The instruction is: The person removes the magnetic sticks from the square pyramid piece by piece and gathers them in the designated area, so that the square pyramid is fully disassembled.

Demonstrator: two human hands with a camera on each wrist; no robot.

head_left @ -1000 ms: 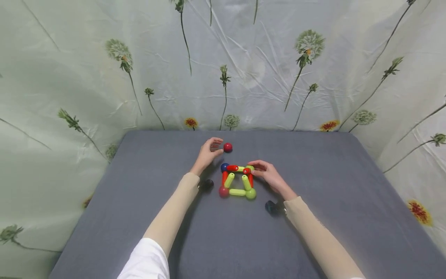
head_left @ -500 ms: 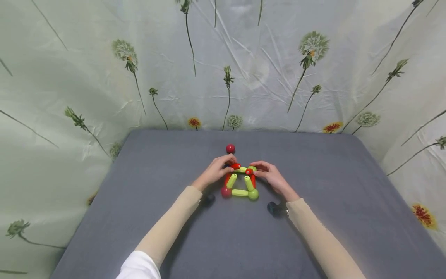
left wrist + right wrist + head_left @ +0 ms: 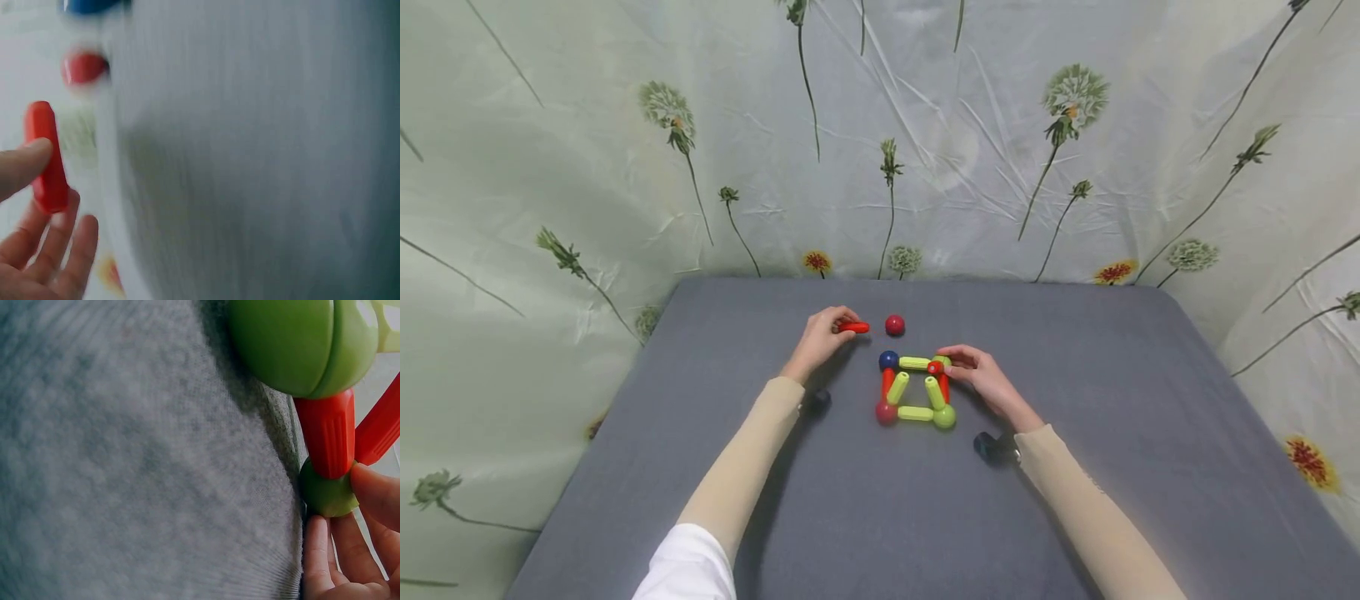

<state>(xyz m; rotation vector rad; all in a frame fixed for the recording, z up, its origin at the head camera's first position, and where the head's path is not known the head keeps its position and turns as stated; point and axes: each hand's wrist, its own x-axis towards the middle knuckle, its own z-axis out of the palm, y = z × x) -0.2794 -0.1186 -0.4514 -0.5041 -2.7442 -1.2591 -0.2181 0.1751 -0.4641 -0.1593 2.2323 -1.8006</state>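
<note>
My left hand pinches a red magnetic rod between thumb and fingers, left of a loose red ball. A square of rods and balls lies on the table. Its corners are a blue ball, a dark red ball, a light green ball and, at the far right, a green ball pinched by my right hand. Yellow-green rods rise at a slant from both near corners. Another red rod juts up from the far right ball, beside my right thumb.
The grey table ends at the back against a hanging cloth printed with dandelions. Dark wrist cameras stick out beneath both wrists, the right one near the square's near right corner.
My left hand reached to the blue ball, took the red rod off it and carried it away to the far left. The right hand stays at the far right corner.
</note>
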